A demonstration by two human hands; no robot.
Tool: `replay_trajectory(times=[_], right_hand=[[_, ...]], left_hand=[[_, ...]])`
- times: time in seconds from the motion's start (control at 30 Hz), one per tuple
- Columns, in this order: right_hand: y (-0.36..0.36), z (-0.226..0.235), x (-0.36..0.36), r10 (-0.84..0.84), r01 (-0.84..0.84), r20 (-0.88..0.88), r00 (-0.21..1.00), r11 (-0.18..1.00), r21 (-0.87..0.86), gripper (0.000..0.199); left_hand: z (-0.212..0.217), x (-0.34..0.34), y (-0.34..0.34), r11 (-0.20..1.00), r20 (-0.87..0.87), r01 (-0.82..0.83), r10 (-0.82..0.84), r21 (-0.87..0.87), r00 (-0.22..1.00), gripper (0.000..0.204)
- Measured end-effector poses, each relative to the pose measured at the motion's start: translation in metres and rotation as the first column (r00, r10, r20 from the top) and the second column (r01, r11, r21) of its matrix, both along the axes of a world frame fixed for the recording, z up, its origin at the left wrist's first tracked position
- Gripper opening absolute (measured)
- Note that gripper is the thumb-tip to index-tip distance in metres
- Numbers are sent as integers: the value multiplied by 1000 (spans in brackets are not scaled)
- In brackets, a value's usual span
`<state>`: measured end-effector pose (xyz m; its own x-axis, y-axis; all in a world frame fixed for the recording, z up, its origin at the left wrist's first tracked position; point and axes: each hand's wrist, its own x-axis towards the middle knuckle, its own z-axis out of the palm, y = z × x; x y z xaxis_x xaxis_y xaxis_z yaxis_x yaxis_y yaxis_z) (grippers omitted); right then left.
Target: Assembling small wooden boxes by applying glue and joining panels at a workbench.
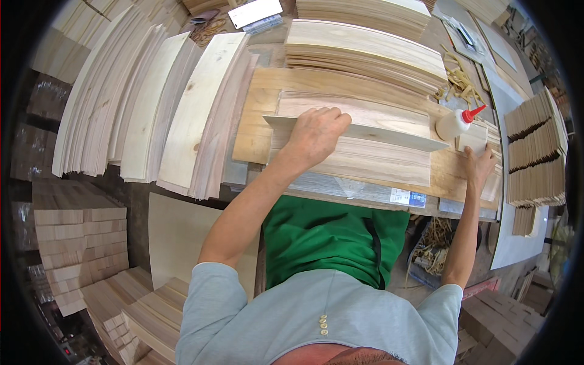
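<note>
My left hand (317, 135) is closed over a long thin wooden strip (389, 135) that stands on edge. Under the strip a wide, light-grained wooden board (377, 161) lies flat on the workbench board (258, 100). Off to the right, my right hand (480, 163) has its fingers on a small pale wooden piece (471, 141), and they look closed around its near edge. More small pieces lie beside it. Just left of that hand stands a white squeeze bottle (450, 126) with a red nozzle cap, apart from the fingers.
Stacked thin boards (365, 52) rise behind the work. Leaning board stacks (201, 109) fill the left. Rubber bands (461, 79) lie at the back right, near bundled small panels (535, 146). A phone (255, 13) rests at the back. Below right is a bin of scraps (433, 249).
</note>
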<state>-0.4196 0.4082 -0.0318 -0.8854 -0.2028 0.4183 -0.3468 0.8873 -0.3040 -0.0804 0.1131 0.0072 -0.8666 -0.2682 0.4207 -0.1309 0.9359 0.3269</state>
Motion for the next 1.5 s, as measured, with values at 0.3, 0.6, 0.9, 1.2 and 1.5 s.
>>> replay_trajectory(times=[0.3, 0.6, 0.9, 1.2, 1.5], right_hand=[[-1, -1, 1, 18, -16, -60, 998, 1000, 26, 70], [12, -5, -3, -29, 29, -47, 998, 1000, -3, 65], [10, -21, -5, 75, -73, -5, 997, 955, -287, 54], [24, 8, 2, 317, 98, 360, 878, 616, -782, 36], [54, 50, 33, 418, 108, 283, 863, 394, -913, 35]], left_hand=[[1, 1, -1, 1000, -17, -1, 2, 7, 1000, 10], [2, -3, 2, 1000, 12, 13, -13, 21, 1000, 9], [7, 1, -1, 1000, -10, 19, -19, -17, 1000, 9], [17, -4, 6, 1000, 37, -3, 2, 19, 999, 11], [16, -1, 3, 1000, 52, -1, 1, 2, 999, 12]])
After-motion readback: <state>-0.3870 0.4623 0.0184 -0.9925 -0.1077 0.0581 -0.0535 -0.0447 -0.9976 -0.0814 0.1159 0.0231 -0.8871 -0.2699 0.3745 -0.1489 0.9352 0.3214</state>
